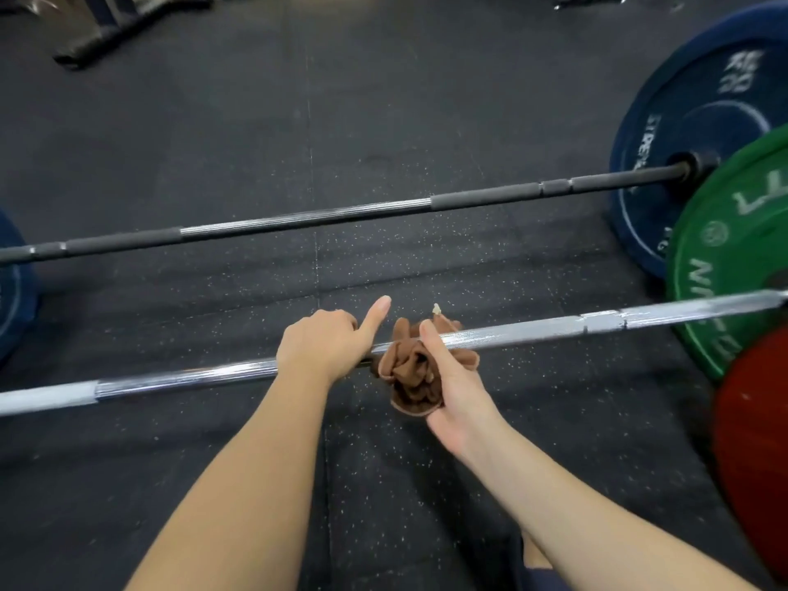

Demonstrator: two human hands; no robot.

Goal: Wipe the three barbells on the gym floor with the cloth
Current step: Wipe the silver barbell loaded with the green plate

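Observation:
A silver barbell [554, 330] lies across the floor right in front of me, running into a green plate [733, 258] at the right. My right hand [452, 386] holds a bunched brown cloth [411, 373] wrapped around the bar's middle. Just left of the cloth, my left hand [324, 343] grips the same bar with fingers curled over it and the thumb sticking up. A second barbell [298, 217] with dark sleeves lies parallel farther away, ending in a blue plate [656, 134]. No third bar is visible.
A red plate [754, 445] sits at the right edge, in front of the green one. Another blue plate [13, 292] shows at the left edge. Black speckled rubber mats [213, 121] cover the floor. Dark equipment [106, 27] lies at the far left.

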